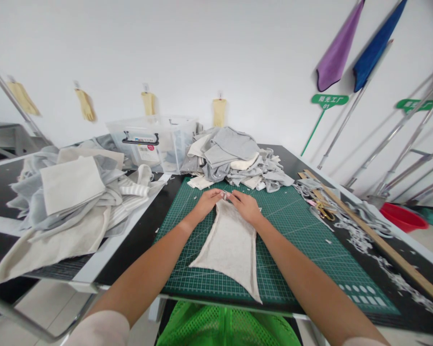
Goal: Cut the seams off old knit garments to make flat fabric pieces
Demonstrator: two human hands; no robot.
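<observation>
**Cream cloth [233, 242] pinched at its far edge**

At lower centre, the near corners are left loose on the green mat [292, 254], which gives sideways room. At mid-frame, the far edge is gripped in closed fingertips by left hand [207, 203] and right hand [248, 206], seemingly for control. Beyond, forward reach is bounded by the fabric heap [231, 146].

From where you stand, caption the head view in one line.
Two hands grip a cream cloth above a green cutting mat.

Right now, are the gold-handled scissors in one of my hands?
No, the gold-handled scissors lie off to the right, while the left hand and right hand hold the far end of the cream cloth.
</observation>
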